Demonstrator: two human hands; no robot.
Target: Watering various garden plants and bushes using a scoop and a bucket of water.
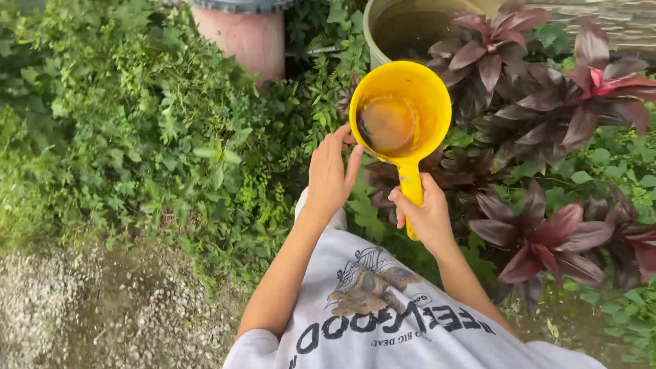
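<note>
A yellow plastic dipper [403, 109] with a round cup and a short handle is held out in front of me, its cup holding brownish water. My right hand [425, 215] is closed around the handle. My left hand [331, 174] has its fingers spread and its fingertips touch the cup's lower left rim. Both hands are over green groundcover and dark red-leaved plants [547, 130]. My grey printed shirt fills the bottom of the view.
A large olive tub [403, 24] of murky water stands at the top, behind the dipper. A pink cylindrical container [242, 34] sits to its left. Dense green bushes [137, 123] fill the left; wet gravel ground [89, 307] lies at the lower left.
</note>
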